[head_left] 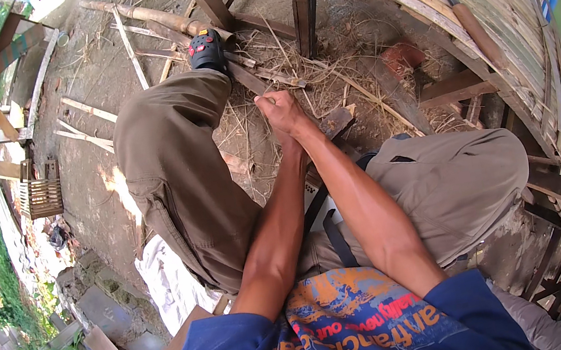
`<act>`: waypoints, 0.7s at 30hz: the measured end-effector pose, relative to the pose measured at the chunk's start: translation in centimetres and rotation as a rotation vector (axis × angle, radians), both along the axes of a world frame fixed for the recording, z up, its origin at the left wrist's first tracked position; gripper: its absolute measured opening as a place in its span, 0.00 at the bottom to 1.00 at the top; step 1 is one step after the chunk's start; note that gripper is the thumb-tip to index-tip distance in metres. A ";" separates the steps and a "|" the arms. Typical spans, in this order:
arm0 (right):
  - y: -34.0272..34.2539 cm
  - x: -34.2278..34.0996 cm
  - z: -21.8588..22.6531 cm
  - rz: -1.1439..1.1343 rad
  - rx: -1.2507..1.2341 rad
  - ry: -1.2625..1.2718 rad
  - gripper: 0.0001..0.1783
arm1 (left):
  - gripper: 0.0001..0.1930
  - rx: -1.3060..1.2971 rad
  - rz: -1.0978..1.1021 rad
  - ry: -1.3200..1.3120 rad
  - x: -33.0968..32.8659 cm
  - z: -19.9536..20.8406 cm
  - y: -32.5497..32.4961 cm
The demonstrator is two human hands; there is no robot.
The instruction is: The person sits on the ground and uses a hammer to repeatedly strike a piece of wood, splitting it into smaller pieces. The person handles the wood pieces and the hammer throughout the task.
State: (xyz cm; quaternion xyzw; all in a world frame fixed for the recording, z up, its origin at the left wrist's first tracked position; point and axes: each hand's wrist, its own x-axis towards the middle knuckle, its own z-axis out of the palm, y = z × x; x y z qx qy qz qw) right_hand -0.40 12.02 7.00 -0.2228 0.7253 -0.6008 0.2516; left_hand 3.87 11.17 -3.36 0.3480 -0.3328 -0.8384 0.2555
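Note:
My two hands meet between my knees, above the straw-strewn ground. My right hand [284, 111] is closed in a fist with the thumb on top. Just below and behind it is my left hand [287, 141], its fingers mostly hidden by the right. A flat brown wooden strip [247, 79] runs from beside my dark clog [206, 51] toward the fist; whether it is gripped, I cannot make out. Close to my right wrist, a dark wooden piece [337, 122] with a pale cut end lies at a slant.
On the right, a bamboo-slat bench [490, 6] carries a long blade with a wooden handle [477, 31]. A thick bamboo pole [154, 17] and loose strips lie ahead. White cloth [170, 275] is by my left leg; a slatted crate [41, 198] stands farther left.

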 end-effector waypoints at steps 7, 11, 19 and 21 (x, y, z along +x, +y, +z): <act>-0.8 -1.9 -0.5 -0.024 0.172 -0.139 0.24 | 0.18 0.077 0.024 -0.045 0.2 1.3 -0.8; -0.4 -3.7 -1.9 0.017 0.108 -0.136 0.24 | 0.19 -0.032 -0.088 -0.178 0.9 1.2 -0.9; -0.9 -2.0 -0.7 0.038 0.150 -0.009 0.22 | 0.40 -1.044 -1.197 -0.700 8.7 0.6 -1.7; -1.0 -1.6 -1.2 0.000 0.202 0.044 0.21 | 0.48 -1.040 -1.359 -0.795 8.8 2.0 -1.1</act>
